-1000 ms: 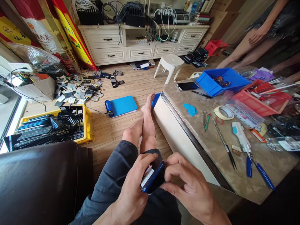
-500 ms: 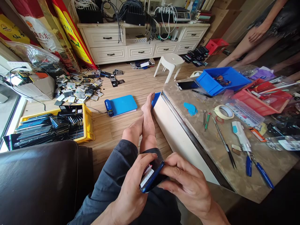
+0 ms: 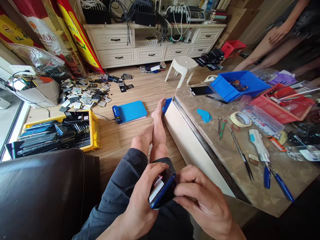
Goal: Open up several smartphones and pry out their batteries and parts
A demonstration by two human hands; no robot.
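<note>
A dark phone (image 3: 163,189) with a blue edge and a white label on one face is tilted above my lap. My left hand (image 3: 142,200) is wrapped round it, the thumb on its upper end. My right hand (image 3: 203,200) is at the phone's right side, its thumb and index finger pressed together by the edge; whether anything small is between them is hidden. To the right, a brown table (image 3: 225,143) bears tweezers (image 3: 241,152), blue-handled pliers (image 3: 277,176), a tape roll (image 3: 240,119) and a green screwdriver (image 3: 222,128).
Blue bin (image 3: 237,86) and red bin (image 3: 282,103) stand on the table. A yellow crate (image 3: 94,131) of phones is on the floor at left, near scattered phone parts (image 3: 85,93). White stool (image 3: 183,65) stands ahead; a person's bare legs (image 3: 262,53) are at upper right.
My right hand's fingers have curled in and shifted slightly at the phone's edge. My left hand still holds the phone in nearly the same place. The view has moved slightly.
</note>
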